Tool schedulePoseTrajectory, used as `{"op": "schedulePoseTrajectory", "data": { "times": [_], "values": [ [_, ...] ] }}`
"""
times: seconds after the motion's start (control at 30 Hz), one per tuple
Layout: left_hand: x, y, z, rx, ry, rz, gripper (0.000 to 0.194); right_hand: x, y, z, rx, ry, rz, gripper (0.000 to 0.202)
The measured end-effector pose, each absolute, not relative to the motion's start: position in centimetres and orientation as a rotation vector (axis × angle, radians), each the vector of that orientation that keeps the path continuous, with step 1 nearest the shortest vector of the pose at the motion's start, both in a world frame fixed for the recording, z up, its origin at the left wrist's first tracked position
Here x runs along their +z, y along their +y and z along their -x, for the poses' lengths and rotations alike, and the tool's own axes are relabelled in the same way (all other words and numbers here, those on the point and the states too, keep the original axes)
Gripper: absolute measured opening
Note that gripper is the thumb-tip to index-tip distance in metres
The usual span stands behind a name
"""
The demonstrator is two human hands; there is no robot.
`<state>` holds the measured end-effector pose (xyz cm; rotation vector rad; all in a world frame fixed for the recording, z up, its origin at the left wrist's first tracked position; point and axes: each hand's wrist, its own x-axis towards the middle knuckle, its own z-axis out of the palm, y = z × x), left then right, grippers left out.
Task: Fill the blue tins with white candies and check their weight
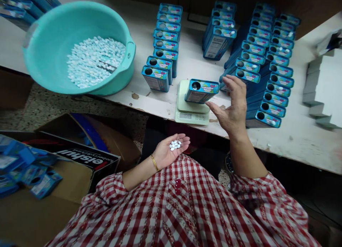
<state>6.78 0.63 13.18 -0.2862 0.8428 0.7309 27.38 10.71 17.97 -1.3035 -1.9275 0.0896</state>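
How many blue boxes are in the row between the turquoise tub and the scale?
8: one front box closest to the near edge of the table, and seven boxes lined up behind it. They overlap, so another could be hidden.

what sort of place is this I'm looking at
Probably a small candy-packing workspace: there's a tub of white pieces, rows of blue boxes lettered "Caramelo Macizo", and a scale at the bench edge.

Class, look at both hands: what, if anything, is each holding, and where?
The left hand supports loose white pieces on its upturned palm. The right hand, open beside the box on the scale, grips nothing.
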Motion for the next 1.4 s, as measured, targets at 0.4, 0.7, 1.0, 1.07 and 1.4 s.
{"op": "schedulePoseTrajectory", "data": {
  "times": [0.4, 0.7, 1.0, 1.07, 1.4],
  "values": [
    [13.4, 0.8, -5.7, 0.793, 0.844, 0.305, 0.022, 18.5, 12.4, -23.7, 0.12, -2.149, 1.269, 0.036],
    [15.0, 5.1, -3.0, 1.03, 0.876, 0.26, 0.028, 16.4, 15.0, -14.3, 0.182, -2.339, 1.277, 0.034],
    [14.0, 4.7, -2.9, 1.033, 0.888, 0.293, 0.03, 19.0, 16.4, -33.2, -0.412, -2.124, 1.932, 0.022],
    [13.9, 4.2, -3.5, 1.008, 0.872, 0.294, 0.03, 18.6, 16.5, -34.8, -0.458, -2.237, 1.996, 0.022],
    [14.6, 3.4, -5.3, 0.926, 0.873, 0.263, 0.029, 21.8, 12.0, -27.8, -0.552, -2.531, 1.469, 0.018]
  ]
}}
